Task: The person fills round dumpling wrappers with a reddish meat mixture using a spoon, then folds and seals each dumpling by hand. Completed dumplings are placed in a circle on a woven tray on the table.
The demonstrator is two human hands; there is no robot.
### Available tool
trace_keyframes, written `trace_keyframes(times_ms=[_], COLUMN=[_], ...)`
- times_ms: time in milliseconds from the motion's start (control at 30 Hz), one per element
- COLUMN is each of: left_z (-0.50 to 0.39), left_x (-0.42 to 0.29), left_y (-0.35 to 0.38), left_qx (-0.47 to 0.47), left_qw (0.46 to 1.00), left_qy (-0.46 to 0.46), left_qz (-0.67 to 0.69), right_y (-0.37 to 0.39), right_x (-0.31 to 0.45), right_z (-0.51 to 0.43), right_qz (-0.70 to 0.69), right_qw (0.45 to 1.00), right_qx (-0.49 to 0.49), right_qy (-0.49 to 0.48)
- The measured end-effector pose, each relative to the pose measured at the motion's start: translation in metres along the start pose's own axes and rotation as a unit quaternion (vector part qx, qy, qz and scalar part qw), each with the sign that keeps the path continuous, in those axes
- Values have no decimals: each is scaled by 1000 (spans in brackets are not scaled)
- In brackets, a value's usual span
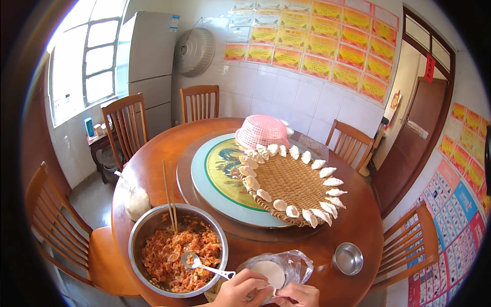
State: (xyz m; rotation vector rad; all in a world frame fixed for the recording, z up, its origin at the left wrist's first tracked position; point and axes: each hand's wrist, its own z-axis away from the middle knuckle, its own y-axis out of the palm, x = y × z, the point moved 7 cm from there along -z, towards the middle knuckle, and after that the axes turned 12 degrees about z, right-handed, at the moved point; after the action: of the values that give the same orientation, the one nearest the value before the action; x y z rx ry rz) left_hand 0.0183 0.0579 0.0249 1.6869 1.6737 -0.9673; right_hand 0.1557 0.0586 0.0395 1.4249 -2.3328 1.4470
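Between my left hand (242, 288) and my right hand (298, 294), a folded dumpling wrapper (271, 291) is pinched by the fingers of both. Just beyond them, round dumpling wrappers (269, 271) lie on a clear plastic bag (301, 264). To the left stands a steel bowl (135, 256) of orange-red minced filling (172, 264). A metal spoon (203, 265) rests on the filling, its handle reaching over the rim near my left hand. Wooden chopsticks (169, 192) stick up out of the bowl. Whether filling sits inside the held wrapper is hidden.
A woven tray (289, 180) ringed with dumplings (333, 181) overlaps the lazy Susan (203, 184). Behind it sits an upturned pink basket (262, 130). A small metal bowl (348, 259) stands at right, a tied plastic bag (136, 203) at left. Wooden chairs (412, 245) surround the round table (153, 153).
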Motion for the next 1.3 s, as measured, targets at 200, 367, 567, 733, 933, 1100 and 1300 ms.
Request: trace_keyframes(times_ms=[200,367,567,733,933,1100,1300], left_z=[-1,-3,-1,-1,2,0,9], left_x=[-1,-10,-9,-4,-7,3,-17], left_y=[3,7,11,17,17,9,-2], left_qx=[26,55,79,111,120,97,-6], left_qw=[994,983,982,982,990,995,998], left_qy=[93,149,139,120,64,10,61], left_qz=[-55,-88,-99,-98,-44,-8,25], right_y=[0,5,7,8,10,17,60], right_x=[2,-7,-5,-8,-7,-16,-16], right_z=[-1,6,5,7,13,9,21], right_qz=[-2,-26,33,84,114,41,-356], right_qw=[1000,996,999,996,993,997,881], right_qx=[-14,-22,-17,-9,0,59,201], right_qy=[-7,86,38,22,-28,32,239])
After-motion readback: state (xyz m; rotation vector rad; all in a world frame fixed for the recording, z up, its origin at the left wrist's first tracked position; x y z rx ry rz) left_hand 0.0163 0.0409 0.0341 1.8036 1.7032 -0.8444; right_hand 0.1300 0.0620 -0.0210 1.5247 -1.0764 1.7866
